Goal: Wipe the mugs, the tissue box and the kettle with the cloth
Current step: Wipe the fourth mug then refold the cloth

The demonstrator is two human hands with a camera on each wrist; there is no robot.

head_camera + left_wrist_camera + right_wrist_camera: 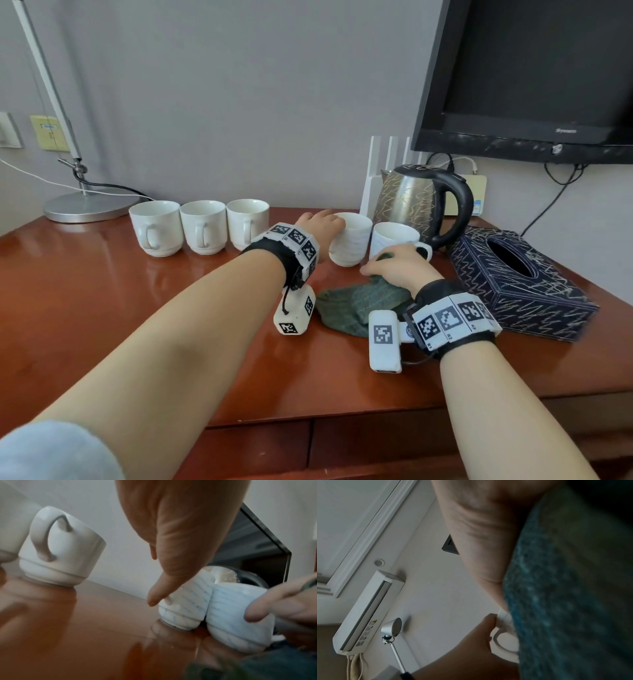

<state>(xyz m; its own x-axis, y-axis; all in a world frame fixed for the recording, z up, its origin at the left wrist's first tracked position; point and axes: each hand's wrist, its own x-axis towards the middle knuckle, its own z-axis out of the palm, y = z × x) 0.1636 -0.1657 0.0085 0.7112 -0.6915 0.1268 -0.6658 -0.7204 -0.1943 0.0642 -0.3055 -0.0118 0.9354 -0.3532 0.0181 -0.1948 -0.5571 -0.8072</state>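
Two white mugs with faint lines stand together in front of the steel kettle (411, 202). My left hand (320, 222) grips the left one (352, 243) at its rim and far side; its thumb (154, 599) lies along the mug (187, 601). My right hand (400, 267) holds a bunched green cloth (356, 305) against the front of the right mug (394, 236), and the cloth's tail lies on the table. The cloth (565, 588) fills the right wrist view. The dark patterned tissue box (513, 291) sits to the right. Three plain white mugs (203, 226) stand in a row at the left.
The red-brown table (102, 291) ends in a front edge above drawers. A lamp base (82, 205) with cables stands at the back left. A black TV (534, 78) hangs over the kettle, with a white router (383, 161) behind it.
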